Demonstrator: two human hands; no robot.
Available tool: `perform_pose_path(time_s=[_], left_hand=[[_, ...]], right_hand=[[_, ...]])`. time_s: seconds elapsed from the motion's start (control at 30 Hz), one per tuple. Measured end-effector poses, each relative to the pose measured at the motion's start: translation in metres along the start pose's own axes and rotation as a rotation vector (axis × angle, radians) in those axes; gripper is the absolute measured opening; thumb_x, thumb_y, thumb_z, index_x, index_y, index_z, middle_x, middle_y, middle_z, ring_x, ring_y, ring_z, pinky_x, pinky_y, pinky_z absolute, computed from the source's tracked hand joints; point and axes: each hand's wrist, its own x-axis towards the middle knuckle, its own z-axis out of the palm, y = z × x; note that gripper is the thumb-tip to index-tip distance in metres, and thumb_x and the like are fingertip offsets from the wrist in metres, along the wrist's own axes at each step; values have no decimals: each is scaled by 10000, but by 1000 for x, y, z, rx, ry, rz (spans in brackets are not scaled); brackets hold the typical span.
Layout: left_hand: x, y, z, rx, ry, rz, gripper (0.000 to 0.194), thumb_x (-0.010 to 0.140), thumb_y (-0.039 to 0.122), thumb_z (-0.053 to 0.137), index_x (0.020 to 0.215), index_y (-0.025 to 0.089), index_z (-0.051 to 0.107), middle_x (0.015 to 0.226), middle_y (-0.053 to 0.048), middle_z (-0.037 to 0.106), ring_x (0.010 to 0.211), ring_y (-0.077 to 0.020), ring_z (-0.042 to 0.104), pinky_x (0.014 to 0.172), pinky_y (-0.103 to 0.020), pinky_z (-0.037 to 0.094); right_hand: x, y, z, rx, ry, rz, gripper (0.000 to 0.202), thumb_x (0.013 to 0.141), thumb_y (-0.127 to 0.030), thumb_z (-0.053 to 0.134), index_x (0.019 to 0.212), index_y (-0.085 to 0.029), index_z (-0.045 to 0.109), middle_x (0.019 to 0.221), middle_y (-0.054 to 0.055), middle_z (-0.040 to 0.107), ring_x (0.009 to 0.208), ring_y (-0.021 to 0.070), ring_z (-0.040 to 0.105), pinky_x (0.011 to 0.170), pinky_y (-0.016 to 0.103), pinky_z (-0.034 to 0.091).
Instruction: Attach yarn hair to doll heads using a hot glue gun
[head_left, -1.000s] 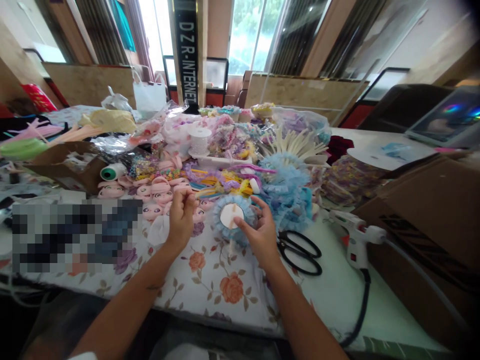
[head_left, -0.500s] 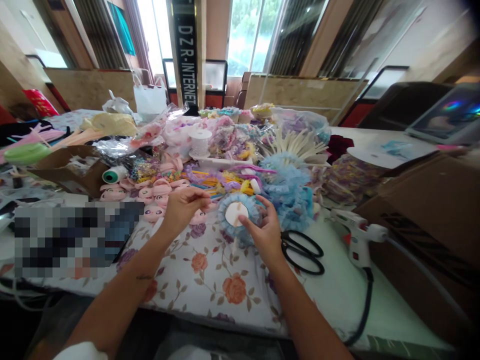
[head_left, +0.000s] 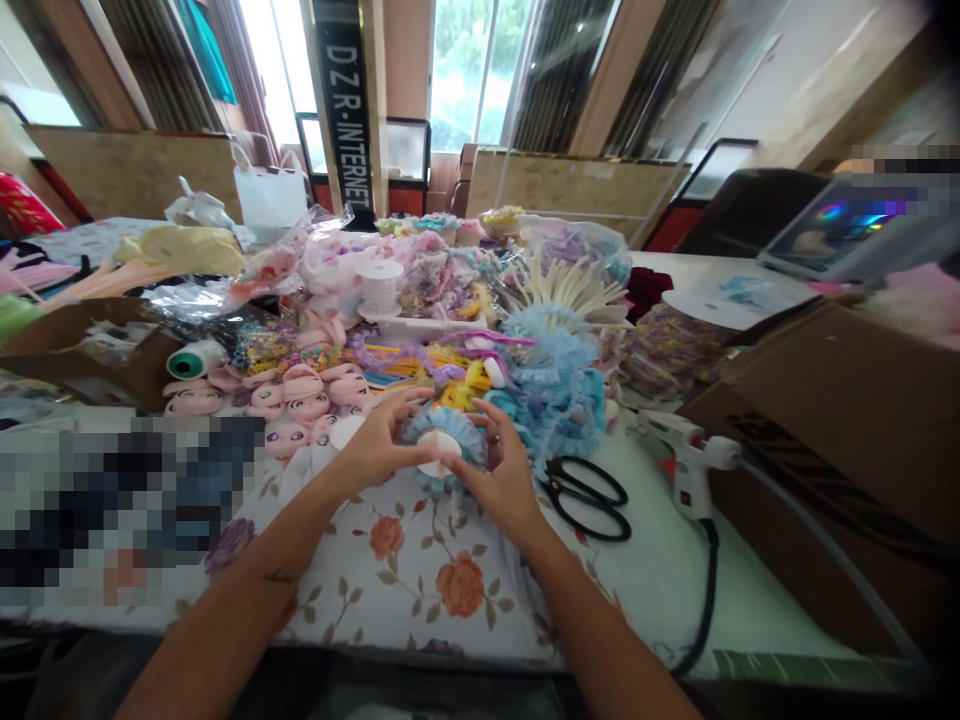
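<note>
A round blue ruffled piece (head_left: 466,436) with a white disc at its centre is held between both hands above the floral cloth. My left hand (head_left: 382,440) grips its left side, with the thumb on the white disc. On the right side, my right hand (head_left: 504,470) holds the ruffle, its thumb also pressing the disc near the other thumb. Black-handled scissors (head_left: 586,498) lie just right of my right hand. Behind the hands are pink doll-face pieces (head_left: 307,398) and a heap of blue ruffled trim (head_left: 559,375).
A white glue gun (head_left: 690,465) with a dark cable lies at the right, beside a large cardboard box (head_left: 840,430). A smaller open box (head_left: 112,375) stands at the left. Spools, ribbons and plastic bags crowd the table's back half.
My left hand has moved right and taken hold of the blue ruffled piece. The piece is now tilted between both hands. The camera view has shifted a little to the right.
</note>
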Motion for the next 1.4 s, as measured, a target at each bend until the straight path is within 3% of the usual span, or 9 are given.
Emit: perform_pose_path(time_s=[0.2,0.33,0.43,0.53,0.67,0.83,0.97,1.17,1.4], left_hand=[[-7,0,0,-62,154,-32,536,636,294,785,1139,219,617,1283,-92,583,1122,-257,581,889,-341,498],[-8,2,-11,-242,222,-155,577,625,310,786,1160,191,606,1117,-101,661,984,-246,646,774,-317,539],[-8,2,-18,-301,222,-197,573,616,298,789,1149,181,612,1087,-104,669,923,-229,663,716,-285,544],[-9,-1,-21,-192,173,-205,587,634,313,779,1184,218,598,1112,-87,658,928,-216,657,692,-264,534],[-10,-4,-19,-16,75,-129,594,625,321,786,1186,235,610,1230,-92,609,1086,-262,595,831,-336,518],[-12,-2,-12,97,2,-51,521,653,305,764,1153,235,636,1255,-93,606,1138,-286,564,931,-398,466],[-12,-4,-10,143,-1,-47,523,679,302,736,1180,226,606,1220,-91,621,1098,-272,574,916,-381,463],[-12,-8,-9,176,-25,-13,564,684,322,733,1214,218,571,1243,-88,592,1113,-258,556,934,-360,437],[-13,-5,-5,228,15,-22,548,694,308,722,1208,207,562,1184,-80,609,1056,-249,569,920,-357,429]], right_hand=[[0,1,0,-65,-82,49,738,676,-349,782,1318,-322,419,1243,81,545,924,216,619,769,366,524],[3,4,-4,-219,-123,21,641,685,-282,760,1273,-301,505,1052,44,629,774,184,607,748,365,509],[7,6,-12,-237,-79,0,433,730,-295,710,1151,-277,612,996,39,644,709,177,593,663,341,511],[17,1,-24,-221,-29,21,329,733,-345,702,1043,-242,660,974,46,655,591,148,560,540,303,483],[39,-23,-43,-254,-74,37,306,705,-374,723,972,-228,692,903,37,658,484,114,512,439,268,416],[61,-44,-51,-376,-124,-84,289,698,-370,727,955,-238,718,807,17,666,585,151,539,540,290,446],[59,-29,-46,-455,-202,-104,285,703,-336,725,970,-236,710,846,25,689,714,197,587,644,321,454],[39,-4,-29,-478,-290,-73,491,698,-309,720,1171,-223,619,925,42,670,779,204,607,707,332,481],[28,-9,-18,-349,-185,-100,185,795,-359,643,846,-182,627,804,39,631,760,195,577,721,316,452]])
